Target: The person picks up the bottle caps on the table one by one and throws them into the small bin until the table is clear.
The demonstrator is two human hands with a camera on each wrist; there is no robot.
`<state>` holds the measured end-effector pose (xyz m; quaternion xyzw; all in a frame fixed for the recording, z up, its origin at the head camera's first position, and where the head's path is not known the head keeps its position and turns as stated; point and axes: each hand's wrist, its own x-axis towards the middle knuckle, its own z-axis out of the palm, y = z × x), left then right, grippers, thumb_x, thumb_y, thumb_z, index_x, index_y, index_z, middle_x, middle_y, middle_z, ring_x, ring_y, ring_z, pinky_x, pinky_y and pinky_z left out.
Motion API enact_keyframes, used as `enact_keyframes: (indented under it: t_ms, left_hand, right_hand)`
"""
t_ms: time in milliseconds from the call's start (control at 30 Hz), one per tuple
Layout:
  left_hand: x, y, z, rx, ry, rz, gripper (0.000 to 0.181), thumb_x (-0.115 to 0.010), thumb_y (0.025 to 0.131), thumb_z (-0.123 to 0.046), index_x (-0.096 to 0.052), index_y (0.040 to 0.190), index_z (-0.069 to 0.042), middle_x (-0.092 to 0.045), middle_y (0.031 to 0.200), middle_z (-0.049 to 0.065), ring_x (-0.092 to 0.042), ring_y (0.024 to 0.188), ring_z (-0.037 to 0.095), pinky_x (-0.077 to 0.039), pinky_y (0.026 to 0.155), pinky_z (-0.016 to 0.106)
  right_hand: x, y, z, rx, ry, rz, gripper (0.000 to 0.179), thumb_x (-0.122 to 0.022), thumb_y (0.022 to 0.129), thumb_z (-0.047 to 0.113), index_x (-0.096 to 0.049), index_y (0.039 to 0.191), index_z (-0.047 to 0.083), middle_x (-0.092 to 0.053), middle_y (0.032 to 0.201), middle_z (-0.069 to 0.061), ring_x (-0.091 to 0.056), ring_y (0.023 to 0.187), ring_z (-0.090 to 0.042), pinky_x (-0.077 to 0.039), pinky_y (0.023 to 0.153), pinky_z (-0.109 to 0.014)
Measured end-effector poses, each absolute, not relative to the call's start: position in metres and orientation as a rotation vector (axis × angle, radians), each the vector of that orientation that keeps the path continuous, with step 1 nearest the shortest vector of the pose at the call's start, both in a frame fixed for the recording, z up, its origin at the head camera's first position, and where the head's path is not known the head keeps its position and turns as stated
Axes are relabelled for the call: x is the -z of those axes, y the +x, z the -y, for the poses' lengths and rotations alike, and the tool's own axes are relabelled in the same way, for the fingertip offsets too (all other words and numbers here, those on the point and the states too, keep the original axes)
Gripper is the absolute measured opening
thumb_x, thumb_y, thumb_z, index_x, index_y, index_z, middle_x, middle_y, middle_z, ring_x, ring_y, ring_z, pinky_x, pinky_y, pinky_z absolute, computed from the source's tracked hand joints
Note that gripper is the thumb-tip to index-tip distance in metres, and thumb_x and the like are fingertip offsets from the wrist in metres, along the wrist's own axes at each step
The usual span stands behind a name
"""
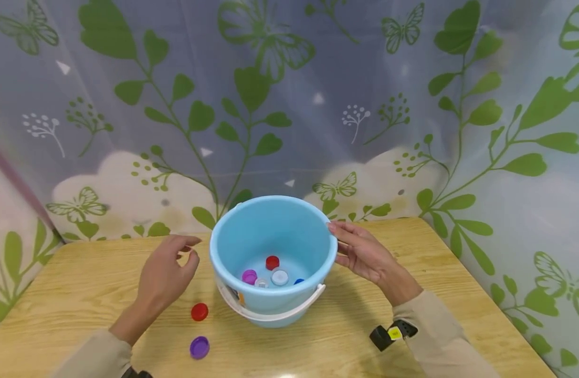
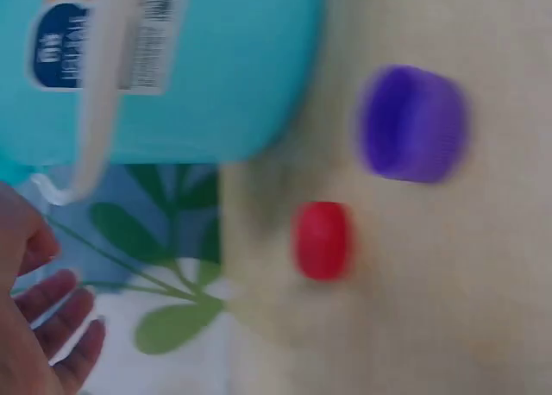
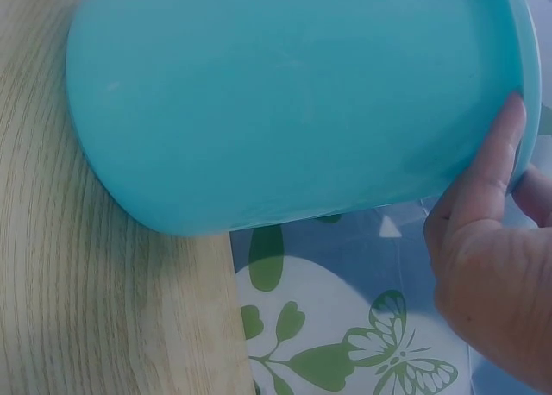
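Observation:
A light blue bucket [image 1: 275,302] stands upright on the table, its white handle [image 1: 280,316] hanging down at the front. Inside lie several bottle caps: a red cap [image 1: 272,262], a magenta cap [image 1: 249,276], a white cap [image 1: 280,277], a clear cap and a partly hidden blue one. My right hand [image 1: 362,254] holds the bucket's right rim, thumb at the rim and fingers against the outer wall. Empty, with loosely bent fingers, my left hand [image 1: 164,273] hovers left of the bucket. Below it on the table are another red cap [image 1: 199,312] and a purple cap [image 1: 199,347].
The wooden table [image 1: 95,283] carries all of this. A printed curtain [image 1: 176,105] with leaves and butterflies hangs right behind the table and along its sides. A black strap [image 1: 393,333] with a yellow tag sits at the right wrist.

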<state>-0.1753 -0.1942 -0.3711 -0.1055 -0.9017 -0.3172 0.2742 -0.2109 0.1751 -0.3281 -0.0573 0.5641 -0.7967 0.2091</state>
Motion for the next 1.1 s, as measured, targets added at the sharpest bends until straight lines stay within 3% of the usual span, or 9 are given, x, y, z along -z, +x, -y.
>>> enact_keyframes:
  t_ms: [200,367,533,700,1100]
  left_hand:
    - [0.403,-0.166,0.193,0.730,-0.323,2.799,0.028,-0.065,0.084,-0.015,-0.066,0.109,-0.003,-0.062,0.105,0.012,-0.062,0.093,0.030,-0.054,0.071,0.046]
    - [0.414,-0.155,0.190,0.574,-0.372,2.995,0.027,-0.073,0.079,-0.024,-0.070,0.099,-0.005,-0.061,0.092,0.008,-0.061,0.080,0.024,-0.054,0.066,0.040]
    - [0.414,-0.145,0.188,0.551,-0.433,3.023,0.006,-0.072,0.073,-0.010,-0.069,0.078,-0.011,-0.054,0.075,-0.001,-0.051,0.064,0.014,-0.047,0.054,0.031]
    - [0.417,-0.143,0.187,0.529,-0.457,2.999,0.013,-0.070,0.070,-0.001,-0.065,0.068,-0.013,-0.052,0.070,-0.002,-0.048,0.061,0.012,-0.046,0.055,0.031]
    - [0.416,-0.145,0.189,0.573,-0.503,2.982,0.015,-0.070,0.066,0.002,-0.065,0.066,-0.013,-0.052,0.069,-0.002,-0.050,0.064,0.013,-0.047,0.057,0.032]
  right_hand:
    - [0.329,-0.210,-0.178,2.236,-0.138,-1.571,0.034,-0.055,0.098,0.021,-0.048,0.125,0.003,-0.055,0.111,-0.010,-0.062,0.094,-0.016,-0.055,0.077,-0.027]
    - [0.331,-0.211,-0.178,2.226,-0.167,-1.566,0.034,-0.055,0.098,0.021,-0.047,0.126,0.003,-0.054,0.112,-0.010,-0.061,0.095,-0.016,-0.055,0.079,-0.028]
    - [0.330,-0.210,-0.177,2.236,-0.162,-1.561,0.030,-0.055,0.098,0.021,-0.050,0.123,0.005,-0.055,0.110,-0.008,-0.061,0.094,-0.015,-0.055,0.077,-0.026]
    - [0.329,-0.210,-0.176,2.230,-0.168,-1.560,0.031,-0.055,0.098,0.022,-0.049,0.123,0.004,-0.056,0.109,-0.008,-0.062,0.095,-0.016,-0.055,0.079,-0.027]
    - [0.329,-0.211,-0.174,2.224,-0.184,-1.544,0.035,-0.055,0.098,0.021,-0.047,0.126,0.001,-0.056,0.109,-0.010,-0.063,0.094,-0.016,-0.055,0.077,-0.027]
